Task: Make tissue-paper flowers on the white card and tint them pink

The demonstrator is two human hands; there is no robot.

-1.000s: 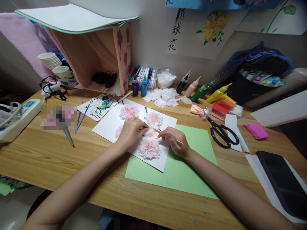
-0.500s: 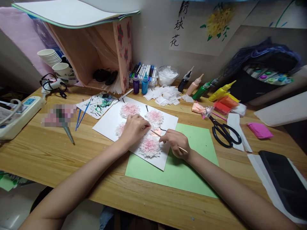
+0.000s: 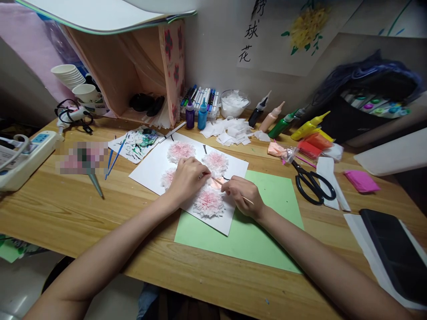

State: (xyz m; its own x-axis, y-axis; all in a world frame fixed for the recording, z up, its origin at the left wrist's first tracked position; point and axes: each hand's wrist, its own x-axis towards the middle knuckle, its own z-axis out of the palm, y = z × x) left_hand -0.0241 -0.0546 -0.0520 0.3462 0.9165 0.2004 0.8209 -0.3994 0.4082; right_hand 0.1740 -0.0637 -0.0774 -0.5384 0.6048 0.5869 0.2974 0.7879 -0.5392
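A white sheet (image 3: 150,171) bears several fluffy pink-and-white paper flowers, among them a lower flower (image 3: 209,203) and an upper right flower (image 3: 215,162). My left hand (image 3: 189,178) rests over the sheet's middle with thumb and fingertips pinched together. What they hold, if anything, is too small to make out. My right hand (image 3: 245,195) grips a thin wooden stick (image 3: 247,201) like a pen, its tip close to my left fingertips. Between the hands lies a peach-coloured patch (image 3: 215,183), partly covered by the stick. Green paper (image 3: 267,231) lies beneath the white sheet.
Black scissors (image 3: 312,184) and a phone (image 3: 393,253) lie to the right. Behind the sheet are white paper scraps (image 3: 228,131) and several paint bottles, including a yellow bottle (image 3: 310,126). Blue brushes (image 3: 115,158) and a paint-smeared paper (image 3: 136,144) sit left, near a power strip (image 3: 28,155).
My right hand has shifted slightly up, and the stick's tip is now nearer my left fingertips and over the peach patch. A small red bit seen at my left fingertips no longer shows clearly.
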